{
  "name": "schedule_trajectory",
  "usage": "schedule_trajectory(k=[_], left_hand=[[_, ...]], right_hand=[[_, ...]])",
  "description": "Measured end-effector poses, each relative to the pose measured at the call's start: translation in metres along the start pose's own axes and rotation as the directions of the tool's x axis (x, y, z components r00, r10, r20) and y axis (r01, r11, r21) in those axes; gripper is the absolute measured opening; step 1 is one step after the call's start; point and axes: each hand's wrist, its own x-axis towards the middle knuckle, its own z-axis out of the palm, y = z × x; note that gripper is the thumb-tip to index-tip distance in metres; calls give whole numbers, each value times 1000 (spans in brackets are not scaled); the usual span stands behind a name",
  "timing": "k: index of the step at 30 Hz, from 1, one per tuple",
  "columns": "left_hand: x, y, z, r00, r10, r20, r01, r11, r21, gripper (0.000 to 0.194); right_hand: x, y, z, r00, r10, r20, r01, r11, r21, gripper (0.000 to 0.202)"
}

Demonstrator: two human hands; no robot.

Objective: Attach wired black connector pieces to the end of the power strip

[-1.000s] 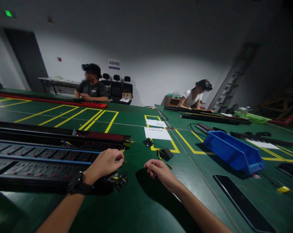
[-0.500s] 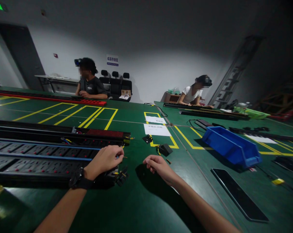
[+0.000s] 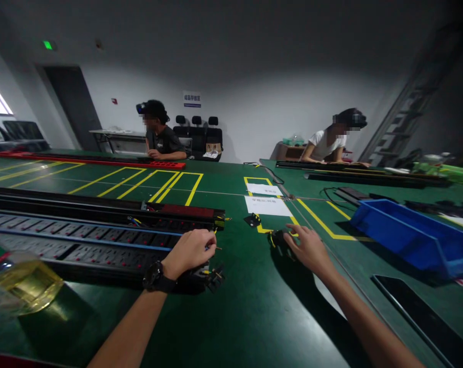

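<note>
Black socket strips (image 3: pixel 101 255) with small red dots lie side by side at the left. My left hand (image 3: pixel 191 249), with a dark watch on its wrist, is closed at their right end, around something too small to make out. Below it a black end piece (image 3: pixel 215 278) with yellow wire sits by the strip's end. My right hand (image 3: pixel 308 248) has its fingers apart over a small black part (image 3: pixel 279 239) with a yellow wire; whether it touches the part is unclear. Another black part (image 3: pixel 253 220) lies farther back.
A blue bin (image 3: pixel 411 235) and a phone (image 3: pixel 423 317) are at the right. A bottle of yellow liquid (image 3: pixel 28 286) stands at the near left. Paper sheets (image 3: pixel 268 206) lie mid-table. Two people work across the table (image 3: pixel 239 306).
My right hand has moved forward and right to the small black part, and its fingers have opened. The view has turned left, bringing the bottle into sight. My left hand stays at the strips' end.
</note>
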Motion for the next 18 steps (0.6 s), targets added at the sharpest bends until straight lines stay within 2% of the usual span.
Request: schedule_trajectory(k=[4,11,16,18], left_hand=[[0,3,-2,1000,-2,1,2,1000,-6,12],[-2,4,-3,1000,-23,12,23,1000,5,12],[-3,3,-1,1000,-23,2,23,1000,10,12],[-4,3,-1,1000,-27,0,27,1000,11,12]], right_hand=[[-3,8,10,993,6,120,12,989,-147,52],[-2,10,8,985,27,173,-12,996,-87,48],[-2,14,2,980,99,174,-91,994,-54,45],[-1,16,0,985,130,115,-131,991,0,42]])
